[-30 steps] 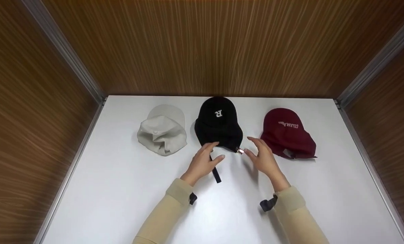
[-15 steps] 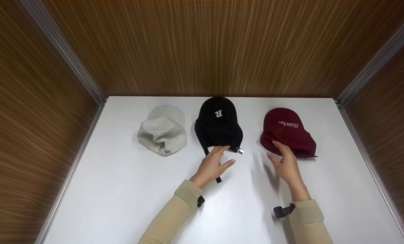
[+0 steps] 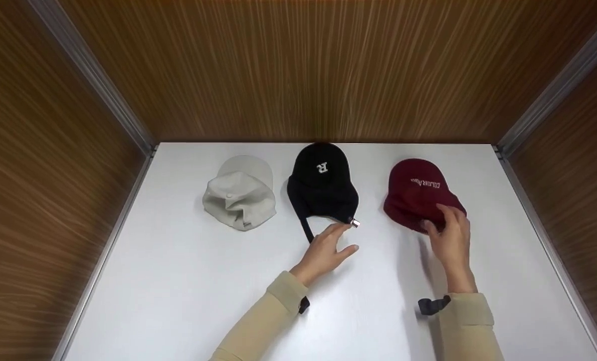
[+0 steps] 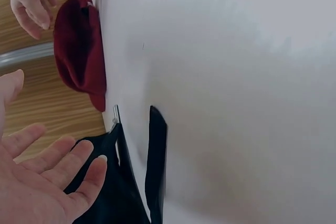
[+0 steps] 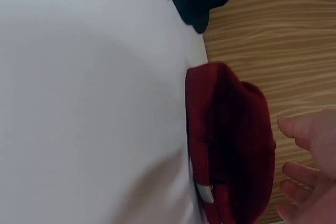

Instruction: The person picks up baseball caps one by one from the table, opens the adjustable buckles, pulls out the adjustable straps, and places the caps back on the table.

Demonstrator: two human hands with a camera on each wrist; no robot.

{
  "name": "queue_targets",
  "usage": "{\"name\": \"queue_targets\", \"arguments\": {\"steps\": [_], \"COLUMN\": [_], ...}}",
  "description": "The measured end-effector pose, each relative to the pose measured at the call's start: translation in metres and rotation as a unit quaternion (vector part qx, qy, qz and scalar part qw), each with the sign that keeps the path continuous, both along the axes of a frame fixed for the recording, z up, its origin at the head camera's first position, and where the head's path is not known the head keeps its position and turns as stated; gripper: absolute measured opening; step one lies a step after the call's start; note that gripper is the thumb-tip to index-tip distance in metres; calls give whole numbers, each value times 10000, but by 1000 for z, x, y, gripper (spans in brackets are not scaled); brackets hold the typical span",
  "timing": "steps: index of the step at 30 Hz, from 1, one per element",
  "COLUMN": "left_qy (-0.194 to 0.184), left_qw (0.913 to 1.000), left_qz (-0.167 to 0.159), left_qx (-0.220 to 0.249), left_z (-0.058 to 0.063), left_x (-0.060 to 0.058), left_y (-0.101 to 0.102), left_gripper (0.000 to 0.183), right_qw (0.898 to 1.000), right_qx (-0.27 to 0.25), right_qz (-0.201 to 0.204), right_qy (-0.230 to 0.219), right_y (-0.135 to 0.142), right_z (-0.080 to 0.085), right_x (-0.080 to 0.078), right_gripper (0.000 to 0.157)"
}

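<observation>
The right hand (image 3: 451,243) hovers over the near edge of the red cap (image 3: 416,193), its fingers gently bent and parted, holding nothing. The left hand (image 3: 323,253) is over the strap (image 3: 306,228) at the near edge of the black cap (image 3: 323,188), fingers spread and holding nothing; whether a fingertip brushes that cap is hard to tell. The pale cap (image 3: 240,195) lies left of the black one on the bench (image 3: 178,286).
</observation>
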State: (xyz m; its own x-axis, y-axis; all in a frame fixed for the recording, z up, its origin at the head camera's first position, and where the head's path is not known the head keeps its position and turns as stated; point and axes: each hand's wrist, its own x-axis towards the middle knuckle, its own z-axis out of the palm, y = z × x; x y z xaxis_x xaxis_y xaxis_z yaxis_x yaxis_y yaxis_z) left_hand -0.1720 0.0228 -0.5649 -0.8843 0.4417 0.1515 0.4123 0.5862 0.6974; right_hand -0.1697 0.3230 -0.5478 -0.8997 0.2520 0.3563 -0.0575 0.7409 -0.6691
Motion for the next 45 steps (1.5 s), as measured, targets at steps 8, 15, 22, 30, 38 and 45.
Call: {"name": "queue_targets", "arguments": {"steps": [8,15,22,30,38,45], "left_qy": [268,311,348,625,1085,1470], "left_qw": [9995,9994,9991,9970,9928,9882], "left_qz": [-138,-150,-237,-439,-444,-291], "left_qx": [20,27,-32,-133,-251,-330], "left_z": [-3,-5,-2,-1,-3,-2], "left_x": [4,4,2,-1,-5,-6], "left_y": [12,21,30,39,43,46], "left_gripper": [54,51,49,48,46,43], "right_qw": [9976,9953,9928,9905,9857,9796], "right_qx": [690,918,1081,1160,1057,964], "right_qz": [23,228,415,691,1214,1619], "right_qy": [82,197,311,277,-506,-693], "right_y": [18,23,19,8,-6,-15], "right_z": [-4,-6,-7,-1,20,34], "right_x": [-11,-16,-13,-5,9,19], "right_gripper": [26,12,9,8,11,9]}}
